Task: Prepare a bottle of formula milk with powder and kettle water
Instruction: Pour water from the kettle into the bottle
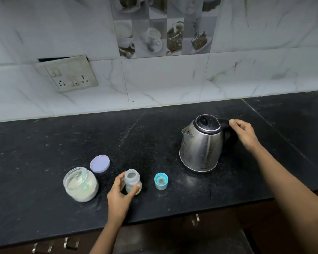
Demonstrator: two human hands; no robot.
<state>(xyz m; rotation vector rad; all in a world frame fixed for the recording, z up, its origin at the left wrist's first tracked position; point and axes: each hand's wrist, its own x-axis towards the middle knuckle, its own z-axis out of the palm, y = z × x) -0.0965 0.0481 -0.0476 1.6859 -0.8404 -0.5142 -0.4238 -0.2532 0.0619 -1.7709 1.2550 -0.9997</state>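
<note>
A small clear baby bottle [132, 177] stands uncapped on the black counter [44, 143]; my left hand [120, 193] grips its body with thumb and fingers. Left of it sits an open jar of white formula powder [80, 186] with a green scoop inside. The jar's lilac lid [99, 163] lies behind it. The bottle's teal cap with teat [161, 181] rests to the bottle's right. A steel electric kettle [202, 143] stands at the right, lid closed, spout facing left. My right hand [243, 132] hovers by the kettle's black handle, fingers loosely curled, holding nothing.
A tiled wall rises behind the counter, with a switch and socket plate [68, 74] at the left. Cabinet handles [71, 243] show below the counter's front edge. Bare counter lies between the bottle and the wall.
</note>
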